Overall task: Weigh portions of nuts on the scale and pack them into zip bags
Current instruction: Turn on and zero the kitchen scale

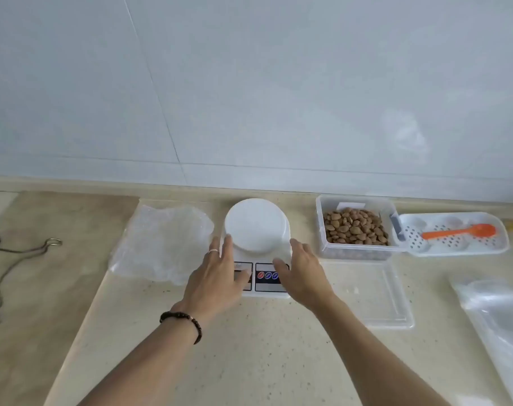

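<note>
A white kitchen scale [256, 227] with a round platter stands at the middle of the counter, close to the wall. My left hand [220, 273] lies along its left side with straight fingers, the thumb over the display. Along the right side is my right hand [300, 273], fingers straight, thumb on the button panel. A clear tub of brown nuts [353, 228] stands right of the scale. An orange scoop [460, 232] lies in a white perforated tray [454, 247] further right. Clear zip bags [501, 326] lie at the right edge.
A crumpled clear plastic sheet [161, 244] lies left of the scale. A clear lid [372, 294] lies flat in front of the nut tub. A metal chain with a ring [17, 253] lies at the far left. The tiled wall rises right behind the counter.
</note>
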{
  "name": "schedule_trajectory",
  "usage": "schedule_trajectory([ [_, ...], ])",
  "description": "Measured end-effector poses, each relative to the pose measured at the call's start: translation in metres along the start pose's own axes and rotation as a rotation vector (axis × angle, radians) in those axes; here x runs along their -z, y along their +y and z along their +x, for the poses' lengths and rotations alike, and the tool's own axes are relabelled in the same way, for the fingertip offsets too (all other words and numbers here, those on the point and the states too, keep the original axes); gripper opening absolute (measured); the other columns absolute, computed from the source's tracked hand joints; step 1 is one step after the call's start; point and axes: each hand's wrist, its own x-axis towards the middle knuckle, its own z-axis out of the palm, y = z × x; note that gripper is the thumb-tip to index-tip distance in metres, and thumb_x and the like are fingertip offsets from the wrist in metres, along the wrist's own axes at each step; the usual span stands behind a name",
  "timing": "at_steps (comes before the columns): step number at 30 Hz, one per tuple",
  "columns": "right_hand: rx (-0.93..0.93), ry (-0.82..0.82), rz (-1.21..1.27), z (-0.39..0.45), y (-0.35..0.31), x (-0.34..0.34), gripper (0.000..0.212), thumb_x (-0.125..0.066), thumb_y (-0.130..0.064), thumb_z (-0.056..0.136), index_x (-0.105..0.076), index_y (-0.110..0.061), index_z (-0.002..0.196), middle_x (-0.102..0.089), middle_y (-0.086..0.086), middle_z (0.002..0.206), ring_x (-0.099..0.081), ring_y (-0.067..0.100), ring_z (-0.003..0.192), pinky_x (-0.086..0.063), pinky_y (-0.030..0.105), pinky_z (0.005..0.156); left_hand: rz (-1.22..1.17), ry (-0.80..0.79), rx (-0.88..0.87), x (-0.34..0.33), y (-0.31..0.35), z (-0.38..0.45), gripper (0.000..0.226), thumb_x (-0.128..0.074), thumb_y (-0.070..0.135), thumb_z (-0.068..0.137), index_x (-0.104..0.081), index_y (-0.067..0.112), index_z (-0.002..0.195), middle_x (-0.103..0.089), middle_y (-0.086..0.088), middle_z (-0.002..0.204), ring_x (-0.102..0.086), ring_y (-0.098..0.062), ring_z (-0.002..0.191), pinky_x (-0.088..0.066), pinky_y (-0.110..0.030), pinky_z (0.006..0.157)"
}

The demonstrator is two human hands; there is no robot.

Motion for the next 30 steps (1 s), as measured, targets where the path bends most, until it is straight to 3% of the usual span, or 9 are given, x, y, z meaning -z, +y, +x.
schedule_trajectory([
  [3, -0.108, 0.02, 0.062, 0.011, -0.001, -0.006, 0.039, -0.052, -0.03, 0.095, -0.048, -0.008, 0.127, -0.053, 0.01, 0.122, -0.051, 0.029, 0.111, -0.045, 0.039, 0.09, -0.042, 0.008, 0.019, -0.001, -0.007, 0.012, 0.077, -0.059, 0.044, 0.086, -0.019, 0.017, 0.145, -0.021, -0.01, 0.156, -0.049, -0.026, 0.125, -0.051, -0.042, 0.088],
  [6, -0.162, 0.014, 0.094, 0.014, 0.0, -0.013, 0.034, -0.054, -0.029, 0.092, -0.052, -0.009, 0.119, -0.054, 0.009, 0.111, -0.053, 0.029, 0.105, -0.048, 0.041, 0.087, 0.0, -0.048, 0.012, -0.007, -0.013, 0.019, 0.07, -0.067, 0.052, 0.077, -0.035, 0.016, 0.127, -0.046, -0.006, 0.132, -0.051, -0.026, 0.115, -0.046, -0.039, 0.089],
  [8, -0.164, 0.023, 0.096, 0.012, -0.001, -0.014, 0.028, -0.054, -0.029, 0.091, -0.053, -0.011, 0.113, -0.055, 0.008, 0.108, -0.054, 0.029, 0.103, -0.049, 0.042, 0.085, 0.094, -0.04, -0.014, -0.008, -0.014, 0.017, 0.066, -0.067, 0.059, 0.071, -0.039, 0.018, 0.114, -0.051, -0.002, 0.118, -0.051, -0.024, 0.11, -0.043, -0.039, 0.089],
  [11, -0.182, 0.002, 0.103, 0.002, 0.002, -0.014, 0.025, -0.054, -0.029, 0.09, -0.053, -0.012, 0.108, -0.056, 0.008, 0.106, -0.055, 0.027, 0.1, -0.049, 0.04, 0.083, 0.166, -0.043, -0.024, -0.007, -0.012, 0.007, 0.065, -0.064, 0.062, 0.068, -0.041, 0.02, 0.112, -0.05, -0.001, 0.112, -0.05, -0.021, 0.107, -0.037, -0.04, 0.092],
  [17, -0.199, -0.037, 0.092, -0.045, 0.014, -0.011, 0.028, -0.055, -0.03, 0.09, -0.053, -0.013, 0.113, -0.056, 0.006, 0.109, -0.054, 0.028, 0.104, -0.049, 0.044, 0.09, 0.268, -0.088, -0.092, -0.017, -0.007, -0.039, 0.083, -0.065, 0.067, 0.064, -0.038, 0.019, 0.125, -0.049, -0.003, 0.116, -0.049, -0.021, 0.109, -0.034, -0.038, 0.094],
  [20, -0.192, -0.053, 0.093, -0.081, 0.025, -0.012, 0.032, -0.055, -0.03, 0.091, -0.051, -0.014, 0.119, -0.057, 0.006, 0.113, -0.054, 0.029, 0.107, -0.051, 0.048, 0.09, 0.26, -0.112, -0.099, -0.03, -0.005, -0.073, 0.092, -0.069, 0.063, 0.065, -0.032, 0.014, 0.135, -0.045, -0.007, 0.129, -0.047, -0.024, 0.117, -0.039, -0.038, 0.094],
  [25, -0.151, -0.054, 0.072, -0.143, 0.052, -0.017, 0.043, -0.055, -0.027, 0.093, -0.046, -0.014, 0.133, -0.054, 0.005, 0.126, -0.047, 0.028, 0.119, -0.044, 0.042, 0.098, 0.197, -0.089, -0.101, -0.056, 0.003, -0.141, 0.097, -0.071, 0.056, 0.068, -0.026, 0.011, 0.141, -0.033, -0.006, 0.14, -0.039, -0.026, 0.125, -0.042, -0.035, 0.095],
  [30, -0.112, -0.019, 0.037, -0.197, 0.079, -0.025, 0.036, -0.055, -0.027, 0.091, -0.047, -0.017, 0.125, -0.053, 0.0, 0.119, -0.045, 0.023, 0.11, -0.037, 0.032, 0.086, 0.152, -0.049, -0.125, -0.078, 0.009, -0.199, 0.108, -0.073, 0.061, 0.067, -0.021, 0.013, 0.148, -0.023, -0.005, 0.154, -0.033, -0.025, 0.134, -0.034, -0.037, 0.106],
])
